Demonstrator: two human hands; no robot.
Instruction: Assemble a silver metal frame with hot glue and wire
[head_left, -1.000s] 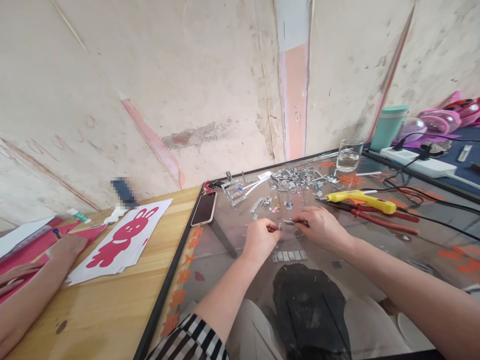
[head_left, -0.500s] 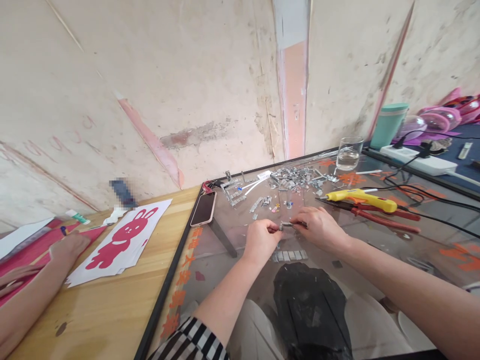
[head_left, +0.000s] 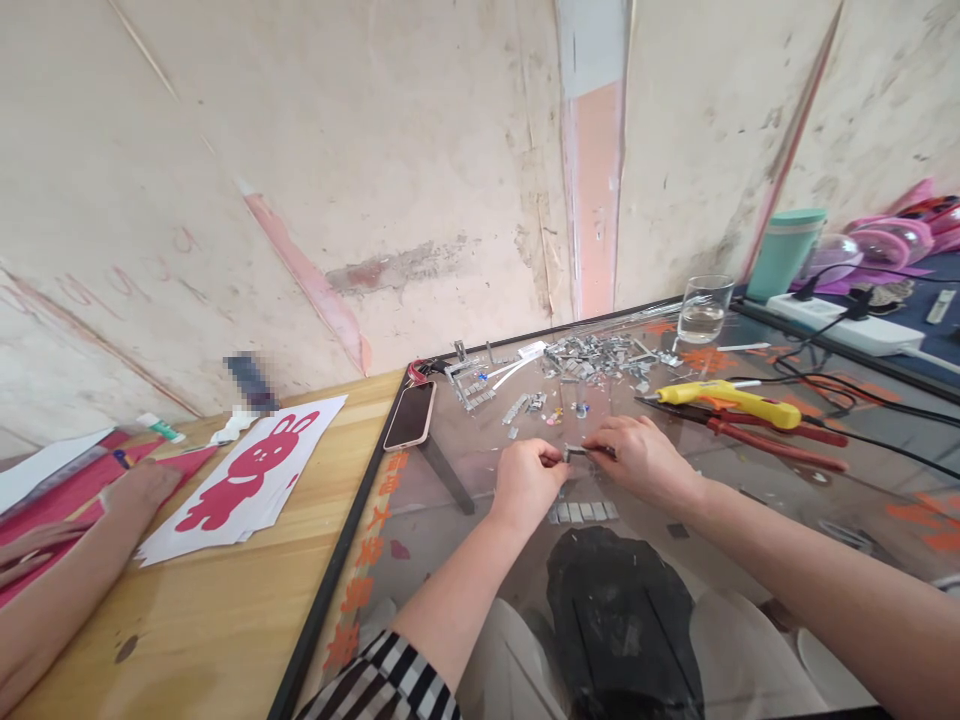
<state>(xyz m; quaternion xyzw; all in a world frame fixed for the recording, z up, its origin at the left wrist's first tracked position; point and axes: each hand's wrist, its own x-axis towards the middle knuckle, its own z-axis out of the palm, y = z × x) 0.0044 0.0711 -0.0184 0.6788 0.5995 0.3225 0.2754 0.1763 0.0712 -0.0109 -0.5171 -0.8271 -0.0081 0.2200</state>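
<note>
Over the glass tabletop [head_left: 465, 475], my left hand [head_left: 530, 478] and my right hand [head_left: 643, 458] meet with pinched fingers. Between them is a small grey strip-like piece [head_left: 576, 451]; the right fingertips hold one end and the left fingertips grip the other. Its exact kind is too small to tell. Just below my hands lies a row of flat grey rectangular pieces [head_left: 583, 512]. Beyond them sits a heap of small grey pieces [head_left: 600, 355]. A partly joined grey frame-like assembly [head_left: 474, 388] stands at the back left.
Right of my hands lie a yellow glue gun [head_left: 727, 398] with a cable and red-handled pliers [head_left: 780, 440]. A glass of water [head_left: 703, 312], a power strip [head_left: 847, 322] and a green cup [head_left: 786, 255] stand behind. At left are a phone [head_left: 410, 416], rabbit-print paper [head_left: 251, 470] and another person's hands [head_left: 146, 483].
The view has shifted slightly. My hands stay close together on the small grey piece, with only a slight change in its angle.
</note>
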